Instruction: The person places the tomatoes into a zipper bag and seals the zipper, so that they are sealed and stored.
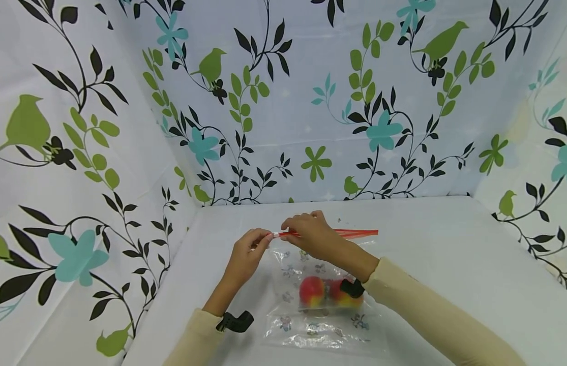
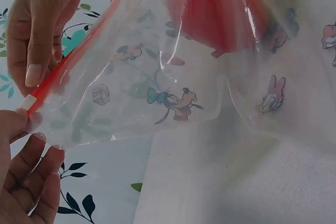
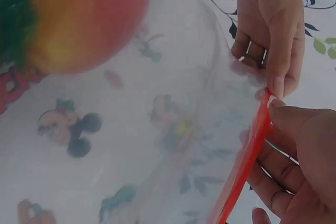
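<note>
A clear slider zip bag (image 1: 306, 325) printed with small cartoon figures lies over the table, its red zip strip (image 1: 363, 233) along the far edge. My left hand (image 1: 246, 254) pinches the bag's left top corner, thumb beside the white slider (image 2: 29, 102). Just to the right, my right hand (image 1: 312, 235) holds the red strip between thumb and fingers, close to the slider. Inside the bag sit two round red-and-yellow fruits (image 1: 312, 292), apple-like; the right one is partly covered by the right wrist's black camera mount. The left wrist view shows one red fruit (image 2: 210, 14) through the plastic.
A white table (image 1: 448, 254) spreads under the bag. Behind it and at both sides hang white cloths (image 1: 288, 142) printed with birds, leaves and flowers. A black camera mount (image 1: 236, 322) sits at the left wrist.
</note>
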`<state>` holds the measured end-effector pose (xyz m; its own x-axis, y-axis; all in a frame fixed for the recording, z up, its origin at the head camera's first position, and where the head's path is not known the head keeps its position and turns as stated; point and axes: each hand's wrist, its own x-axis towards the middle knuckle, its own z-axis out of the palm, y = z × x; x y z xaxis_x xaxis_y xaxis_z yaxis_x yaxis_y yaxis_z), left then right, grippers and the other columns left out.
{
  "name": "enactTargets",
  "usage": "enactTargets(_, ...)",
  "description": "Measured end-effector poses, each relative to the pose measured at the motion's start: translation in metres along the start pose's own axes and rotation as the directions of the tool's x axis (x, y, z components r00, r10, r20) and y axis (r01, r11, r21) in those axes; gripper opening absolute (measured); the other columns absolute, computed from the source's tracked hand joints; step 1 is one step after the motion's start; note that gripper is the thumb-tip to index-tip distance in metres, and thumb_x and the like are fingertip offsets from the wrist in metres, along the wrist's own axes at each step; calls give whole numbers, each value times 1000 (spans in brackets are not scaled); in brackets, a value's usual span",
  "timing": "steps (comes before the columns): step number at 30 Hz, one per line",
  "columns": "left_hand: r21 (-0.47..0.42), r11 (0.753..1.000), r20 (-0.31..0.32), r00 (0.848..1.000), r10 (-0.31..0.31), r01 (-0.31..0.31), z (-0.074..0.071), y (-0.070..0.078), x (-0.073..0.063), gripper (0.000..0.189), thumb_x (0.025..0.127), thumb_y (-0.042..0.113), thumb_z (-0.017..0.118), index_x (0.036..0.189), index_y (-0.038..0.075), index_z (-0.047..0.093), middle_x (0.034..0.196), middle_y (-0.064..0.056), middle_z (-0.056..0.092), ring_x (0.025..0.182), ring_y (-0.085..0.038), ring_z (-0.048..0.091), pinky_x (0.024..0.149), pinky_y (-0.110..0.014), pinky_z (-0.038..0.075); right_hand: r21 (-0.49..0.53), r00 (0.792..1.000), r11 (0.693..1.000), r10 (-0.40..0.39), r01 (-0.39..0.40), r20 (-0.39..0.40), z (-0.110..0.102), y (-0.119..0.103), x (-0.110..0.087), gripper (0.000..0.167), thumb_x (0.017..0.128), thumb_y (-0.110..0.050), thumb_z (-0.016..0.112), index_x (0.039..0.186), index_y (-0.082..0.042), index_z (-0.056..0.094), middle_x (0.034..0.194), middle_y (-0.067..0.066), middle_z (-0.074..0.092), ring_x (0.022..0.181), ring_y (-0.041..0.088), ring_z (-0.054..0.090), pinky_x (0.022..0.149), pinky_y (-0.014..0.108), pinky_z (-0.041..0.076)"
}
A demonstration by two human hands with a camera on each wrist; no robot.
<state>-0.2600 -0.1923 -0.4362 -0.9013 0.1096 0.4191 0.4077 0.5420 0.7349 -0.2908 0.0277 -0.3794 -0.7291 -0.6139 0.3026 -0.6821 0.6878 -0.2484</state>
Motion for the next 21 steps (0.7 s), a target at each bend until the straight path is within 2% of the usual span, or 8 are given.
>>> enactTargets(2, 0, 1000, -1, 1000, -2, 2, 0, 1, 0, 18, 109, 27, 61, 113, 17, 75, 107, -11, 72, 93, -14, 66, 87, -32, 57, -6, 1000, 1000, -17, 17, 0, 3, -6, 5, 27, 102, -34, 72, 123, -17, 75, 99, -4, 76, 100, 18, 69, 106, 61, 40)
enactTargets(5, -7, 1000, 0, 1000, -6, 6, 0, 1, 0, 18, 109, 27, 61, 112, 16, 76, 103, -7, 71, 91, -14, 65, 85, -31, 56, -10, 999, 999, -47, 46, -12, 6, -14, 11, 21, 102, -30, 71, 119, -17, 76, 98, -5, 77, 97, 17, 69, 103, 60, 41)
enactTargets(9, -7, 1000, -7, 1000, 1, -1, 1, 0, -1, 18, 109, 26, 61, 112, 16, 76, 98, 4, 69, 90, -12, 65, 84, -30, 56, -2, 998, 998, -58, 58, -22, 10, -18, 13, 15, 103, -26, 71, 114, -18, 77, 100, -5, 78, 97, 17, 70, 100, 58, 42)
enactTargets(16, -14, 1000, -14, 1000, 1, -2, 0, -2, -2, 18, 110, 27, 59, 110, 17, 74, 98, -6, 70, 90, -14, 65, 85, -32, 56, 128, 999, 991, -43, 46, -28, 14, -14, 17, 15, 103, -26, 70, 111, -17, 78, 97, -5, 79, 94, 16, 69, 93, 51, 39)
enactTargets(21, -14, 1000, -13, 1000, 5, -5, 1, -3, -3, 18, 110, 28, 58, 109, 18, 73, 97, -1, 68, 91, -13, 64, 85, -32, 55, 178, 999, 983, -45, 47, -16, 13, -12, 17, 14, 103, -25, 71, 110, -16, 79, 97, -5, 79, 94, 16, 68, 90, 49, 38)
